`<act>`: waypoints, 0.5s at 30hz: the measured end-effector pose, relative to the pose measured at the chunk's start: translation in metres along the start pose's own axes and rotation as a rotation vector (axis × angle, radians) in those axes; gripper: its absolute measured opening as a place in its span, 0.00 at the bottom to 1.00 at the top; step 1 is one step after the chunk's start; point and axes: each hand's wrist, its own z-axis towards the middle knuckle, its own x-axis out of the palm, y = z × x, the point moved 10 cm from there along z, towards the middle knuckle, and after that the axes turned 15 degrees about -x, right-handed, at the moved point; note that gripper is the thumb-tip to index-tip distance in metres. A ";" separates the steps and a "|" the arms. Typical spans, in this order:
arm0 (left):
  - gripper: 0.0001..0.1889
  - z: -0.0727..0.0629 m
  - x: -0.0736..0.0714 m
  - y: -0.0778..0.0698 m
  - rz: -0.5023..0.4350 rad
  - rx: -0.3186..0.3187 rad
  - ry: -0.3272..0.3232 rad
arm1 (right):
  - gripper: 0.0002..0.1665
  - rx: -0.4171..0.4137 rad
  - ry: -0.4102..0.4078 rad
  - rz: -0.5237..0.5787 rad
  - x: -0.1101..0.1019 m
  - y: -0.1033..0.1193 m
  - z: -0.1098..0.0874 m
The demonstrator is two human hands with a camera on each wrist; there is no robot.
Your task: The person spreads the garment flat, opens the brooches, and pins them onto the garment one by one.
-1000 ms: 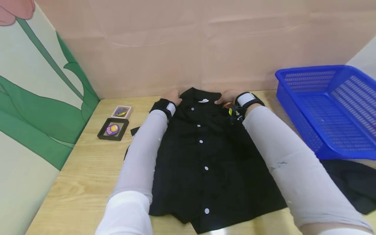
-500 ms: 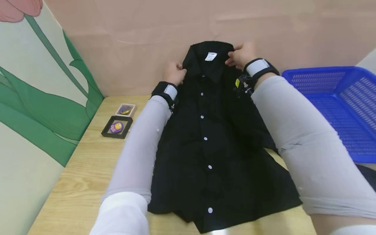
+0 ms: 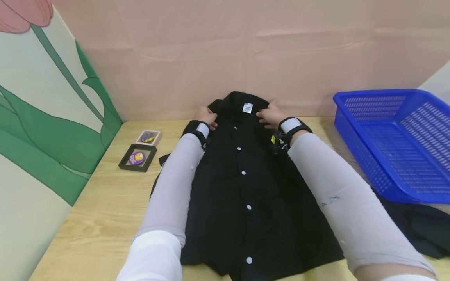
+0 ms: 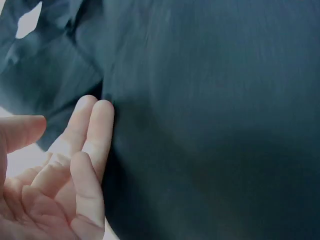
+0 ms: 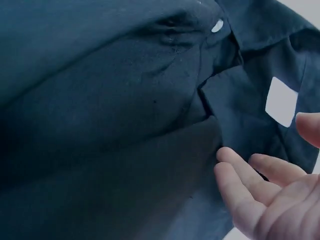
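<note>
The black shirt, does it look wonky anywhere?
Yes. The black shirt has an uneven bottom edge: in the head view, it makes a jagged step left of the lowest visible button instead of running smoothly. I see no rip or stain.

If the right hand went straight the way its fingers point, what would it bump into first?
The black shirt, probably near its collar. The fingertips of the right hand look right up against it, but I can't tell for sure whether they touch.
</note>
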 end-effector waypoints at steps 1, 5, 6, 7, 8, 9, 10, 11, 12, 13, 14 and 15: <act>0.11 -0.001 -0.007 0.000 0.010 0.008 0.003 | 0.55 -0.019 0.005 -0.030 0.000 0.004 -0.001; 0.13 -0.013 -0.042 -0.002 0.134 0.112 -0.008 | 0.60 -0.123 0.042 -0.190 -0.004 0.028 -0.013; 0.14 -0.017 -0.050 -0.003 0.190 0.146 -0.013 | 0.59 -0.157 0.058 -0.254 -0.005 0.035 -0.019; 0.15 -0.021 -0.057 -0.004 0.249 0.181 -0.018 | 0.58 -0.196 0.084 -0.322 -0.005 0.042 -0.025; 0.16 -0.023 -0.064 -0.004 0.319 0.208 -0.034 | 0.56 -0.235 0.107 -0.391 -0.005 0.049 -0.032; 0.16 -0.024 -0.069 -0.004 0.372 0.222 -0.036 | 0.52 -0.274 0.135 -0.469 -0.004 0.055 -0.039; 0.17 -0.023 -0.072 -0.002 0.418 0.225 -0.030 | 0.49 -0.308 0.168 -0.553 -0.002 0.059 -0.046; 0.17 -0.016 -0.074 0.001 0.462 0.228 -0.027 | 0.45 -0.332 0.199 -0.626 0.001 0.061 -0.053; 0.18 -0.012 -0.075 0.004 0.486 0.229 -0.008 | 0.42 -0.352 0.236 -0.693 0.006 0.061 -0.059; 0.19 -0.007 -0.074 0.008 0.508 0.223 0.010 | 0.40 -0.359 0.272 -0.746 0.012 0.058 -0.065; 0.21 0.016 -0.068 0.018 0.521 0.236 0.012 | 0.38 -0.358 0.305 -0.789 0.019 0.054 -0.070; 0.21 0.041 -0.061 0.029 0.552 0.270 0.017 | 0.38 -0.348 0.350 -0.818 0.028 0.048 -0.074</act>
